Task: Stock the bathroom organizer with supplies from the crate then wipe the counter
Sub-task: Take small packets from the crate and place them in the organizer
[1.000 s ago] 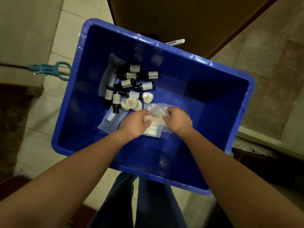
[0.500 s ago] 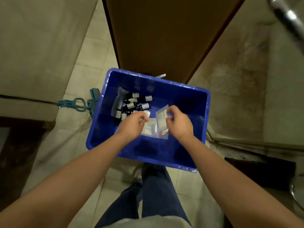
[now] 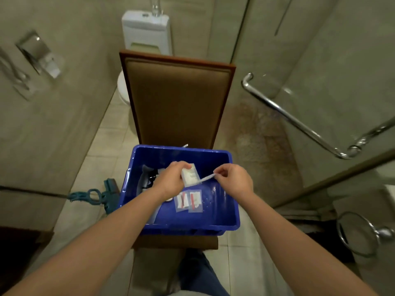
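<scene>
A blue plastic crate (image 3: pixel 228 225) stands on a brown chair seat right below me. Above it my left hand (image 3: pixel 171 178) grips a small stack of clear sachets (image 3: pixel 190 176). My right hand (image 3: pixel 233 180) pinches the edge of one thin sachet (image 3: pixel 206 178) beside that stack. Two clear packets with red print (image 3: pixel 189 200) lie on the crate floor. Small dark bottles (image 3: pixel 149 178) lie at the crate's left side, mostly hidden behind my left hand.
The chair's tall brown back (image 3: pixel 177 99) rises behind the crate, with a white toilet (image 3: pixel 147 30) beyond it. A glass shower door with a chrome handle (image 3: pixel 295 118) is at right. A teal tool (image 3: pixel 94 197) lies on the floor at left. A round mirror (image 3: pixel 359 233) is at lower right.
Both hands have lifted from the crate floor with sachets. The view has pulled back and tilted up, so the crate looks smaller and the chair back and toilet now show.
</scene>
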A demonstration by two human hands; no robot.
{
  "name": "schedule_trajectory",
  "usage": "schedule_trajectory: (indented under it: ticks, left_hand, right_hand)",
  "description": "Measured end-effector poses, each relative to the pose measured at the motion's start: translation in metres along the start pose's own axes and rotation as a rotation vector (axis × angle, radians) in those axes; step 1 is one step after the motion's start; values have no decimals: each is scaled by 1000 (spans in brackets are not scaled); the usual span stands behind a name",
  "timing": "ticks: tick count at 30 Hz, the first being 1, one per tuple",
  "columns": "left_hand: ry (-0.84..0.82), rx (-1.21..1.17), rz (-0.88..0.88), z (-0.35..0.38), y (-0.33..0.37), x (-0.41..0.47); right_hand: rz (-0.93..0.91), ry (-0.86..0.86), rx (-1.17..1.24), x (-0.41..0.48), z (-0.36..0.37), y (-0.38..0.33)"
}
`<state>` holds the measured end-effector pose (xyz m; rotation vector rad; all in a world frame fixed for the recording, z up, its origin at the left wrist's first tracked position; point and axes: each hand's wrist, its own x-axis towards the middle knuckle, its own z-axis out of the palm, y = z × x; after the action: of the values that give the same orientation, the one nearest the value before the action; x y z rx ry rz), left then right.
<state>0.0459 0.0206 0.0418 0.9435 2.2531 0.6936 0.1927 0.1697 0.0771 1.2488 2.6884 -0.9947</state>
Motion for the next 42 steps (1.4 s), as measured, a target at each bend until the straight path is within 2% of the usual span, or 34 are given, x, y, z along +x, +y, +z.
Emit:
schedule_trajectory:
  ticks: [5, 11, 17, 27, 42]
  left_hand:
    - [75, 32, 79, -13, 45, -19]
    - [37, 121, 138, -11, 102, -30]
    - [-23, 168, 194, 18, 169, -34]
    - [-284, 14, 367, 126, 296, -82]
    - [-431, -219, 505, 306, 451, -206]
  right_hand:
    - [63, 155, 73, -34, -34, 10]
    - [193, 275, 372, -75, -77, 40]
    - [289, 424, 508, -120, -117, 89]
    - [453, 678, 660, -230, -181, 197]
    - [588, 955, 822, -419, -245, 348]
